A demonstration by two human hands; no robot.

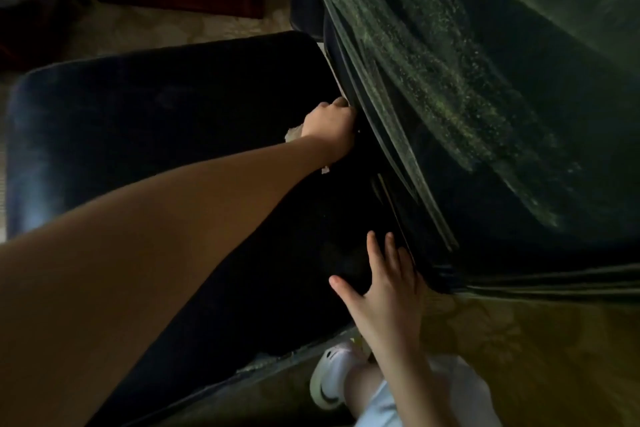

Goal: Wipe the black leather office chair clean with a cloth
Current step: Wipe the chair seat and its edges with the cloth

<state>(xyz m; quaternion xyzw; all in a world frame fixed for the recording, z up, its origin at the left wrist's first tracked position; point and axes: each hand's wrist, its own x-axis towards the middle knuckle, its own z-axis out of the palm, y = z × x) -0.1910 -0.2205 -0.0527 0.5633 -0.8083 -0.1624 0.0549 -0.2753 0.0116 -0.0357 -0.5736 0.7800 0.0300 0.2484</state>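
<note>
Black leather fills the view: nearest, the right hand [381, 288] lies flat with fingers spread on the seat [156, 121] of the office chair, bracing it. Farther in, the left hand [330, 125] is fisted around a pale cloth [292, 134], pushed into the crease below the dusty, streaked backrest [450, 80]. Seemingly mid-wipe along that seam; next comes the backrest's dust. No writing is readable.

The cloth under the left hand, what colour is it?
Pale off-white or cream: the cloth peeks out beside the left hand in the head view.
</note>
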